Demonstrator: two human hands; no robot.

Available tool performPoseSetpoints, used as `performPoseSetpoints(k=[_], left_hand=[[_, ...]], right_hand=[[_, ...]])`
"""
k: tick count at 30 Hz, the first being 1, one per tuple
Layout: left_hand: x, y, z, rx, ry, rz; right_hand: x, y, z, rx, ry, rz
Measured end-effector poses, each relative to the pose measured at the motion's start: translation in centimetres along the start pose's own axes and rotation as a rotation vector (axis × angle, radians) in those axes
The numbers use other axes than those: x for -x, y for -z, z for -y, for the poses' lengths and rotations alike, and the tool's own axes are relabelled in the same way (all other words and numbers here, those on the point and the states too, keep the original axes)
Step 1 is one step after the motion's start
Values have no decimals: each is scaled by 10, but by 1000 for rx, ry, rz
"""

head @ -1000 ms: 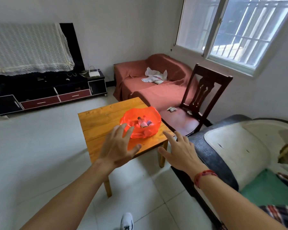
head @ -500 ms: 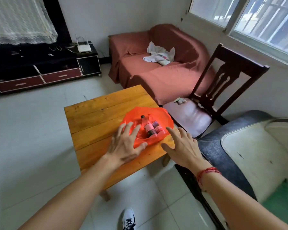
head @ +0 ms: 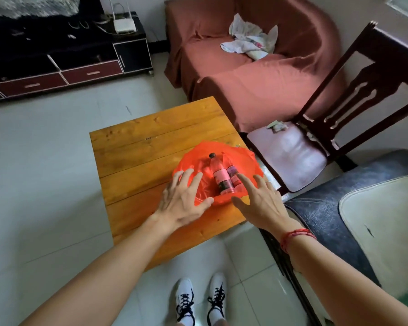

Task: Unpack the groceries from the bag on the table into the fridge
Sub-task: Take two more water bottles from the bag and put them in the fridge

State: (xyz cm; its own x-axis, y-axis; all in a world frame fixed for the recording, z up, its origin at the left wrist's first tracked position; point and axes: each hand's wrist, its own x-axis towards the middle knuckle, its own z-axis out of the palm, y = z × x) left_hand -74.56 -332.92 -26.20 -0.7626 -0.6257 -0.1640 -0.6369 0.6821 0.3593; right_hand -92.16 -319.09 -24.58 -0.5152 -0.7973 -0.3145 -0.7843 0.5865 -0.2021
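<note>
The orange-red plastic bag (head: pixel 198 161) lies spread open on the wooden table (head: pixel 151 137), toward the tabletop's 4 o'clock corner. Inside it two small bottles lie side by side, caps pointing to 12 o'clock: the pink-labelled bottle (head: pixel 218 176) on the left, the purple-labelled bottle (head: pixel 232 171) touching it on the right.

The left hand (head: pixel 181 201) is at the bag's 7 o'clock, fingers straight and spread, its tips over the bag's near-left edge; whether they press the plastic or hover just above it is hard to tell. The right hand (head: pixel 259 201) is at the bag's 5 o'clock, also spread and holding nothing, its forefinger reaching to just beside the purple-labelled bottle. A red string bracelet (head: pixel 295 235) circles that wrist.

From the table, a dark wooden chair (head: pixel 363 90) stands at 3 o'clock, a rust-covered sofa (head: pixel 245 78) at 1 o'clock with crumpled cloth (head: pixel 250 41) on it, a black TV cabinet (head: pixel 57 62) at 10 o'clock, and white shoes (head: pixel 186 302) at 6 o'clock on the tiled floor.
</note>
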Motion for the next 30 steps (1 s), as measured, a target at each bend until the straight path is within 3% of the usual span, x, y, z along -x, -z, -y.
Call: performPoseSetpoints(k=[11,22,30], left_hand=[[-71,-47,-4,117,75,65],[-162,-126,1,557,440,217],[-201,-191,1,800,625,212]], right_hand=[[-77,-23,-7,-71,39,121],[-166,-97,-32,-290,-82,313],[-214,-134,-46,-405,-219,275]])
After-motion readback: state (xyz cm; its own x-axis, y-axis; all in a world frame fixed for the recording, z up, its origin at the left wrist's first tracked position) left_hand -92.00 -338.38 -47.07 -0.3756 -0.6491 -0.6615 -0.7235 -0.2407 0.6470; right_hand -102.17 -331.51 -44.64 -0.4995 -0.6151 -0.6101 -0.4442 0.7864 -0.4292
